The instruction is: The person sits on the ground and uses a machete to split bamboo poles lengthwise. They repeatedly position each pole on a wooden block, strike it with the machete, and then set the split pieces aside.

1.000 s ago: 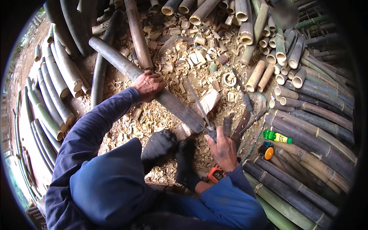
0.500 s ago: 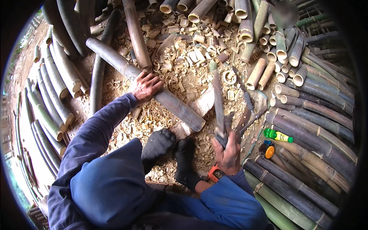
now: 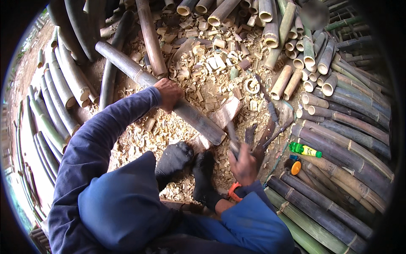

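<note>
My left hand is closed over the middle of a thick bamboo pole, which slants from upper left down toward my feet. The pole's near end rests across a pale wooden block. In my right hand is a machete, gripped by its handle. Its blade is blurred and points away from me, just right of the pole's near end. My fingers hide most of the machete's handle.
Bamboo chips cover the ground. Cut bamboo poles are piled at the right, with more poles at the left. My feet are close to the pole's end. A green bottle lies on the right pile. A dark-handled tool lies nearby.
My right hand has shifted slightly left, and the machete blade has swung from upright to blurred and foreshortened. My left wrist has turned over the pole, with the forearm raised.
</note>
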{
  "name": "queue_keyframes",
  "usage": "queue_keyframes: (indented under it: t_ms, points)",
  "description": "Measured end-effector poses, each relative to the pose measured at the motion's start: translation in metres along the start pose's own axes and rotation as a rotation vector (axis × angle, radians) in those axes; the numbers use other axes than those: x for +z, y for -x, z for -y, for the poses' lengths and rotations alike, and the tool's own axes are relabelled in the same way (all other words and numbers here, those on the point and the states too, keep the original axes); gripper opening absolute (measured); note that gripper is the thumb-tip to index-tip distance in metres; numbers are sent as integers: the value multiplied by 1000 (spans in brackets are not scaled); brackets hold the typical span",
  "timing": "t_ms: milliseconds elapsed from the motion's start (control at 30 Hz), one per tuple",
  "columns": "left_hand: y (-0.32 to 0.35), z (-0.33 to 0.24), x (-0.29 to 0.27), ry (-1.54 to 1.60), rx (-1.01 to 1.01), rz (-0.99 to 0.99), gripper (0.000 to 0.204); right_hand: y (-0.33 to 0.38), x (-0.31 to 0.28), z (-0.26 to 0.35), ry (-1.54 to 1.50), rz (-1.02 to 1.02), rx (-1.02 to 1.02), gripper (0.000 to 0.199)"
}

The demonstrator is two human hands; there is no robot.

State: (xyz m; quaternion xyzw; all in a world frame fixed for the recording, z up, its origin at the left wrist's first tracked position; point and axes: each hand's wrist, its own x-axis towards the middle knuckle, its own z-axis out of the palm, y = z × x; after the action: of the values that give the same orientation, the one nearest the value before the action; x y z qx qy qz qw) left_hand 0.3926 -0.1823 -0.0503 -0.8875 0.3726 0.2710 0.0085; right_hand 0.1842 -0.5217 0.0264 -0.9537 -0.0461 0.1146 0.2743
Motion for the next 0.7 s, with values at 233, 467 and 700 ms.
queue_keyframes:
  t_ms: [233,467,700]
  points:
    - [7,-1,27,-8,-12,-386,19,-14,-43,41,11,37,-27,29]
    - [6,-4,41,-25,43,-576,29,-8,6,-19,163,217,158,34]
    - [30,-6,55,-102,-21,-631,31,-12,-44,56,-158,-129,-163,32]
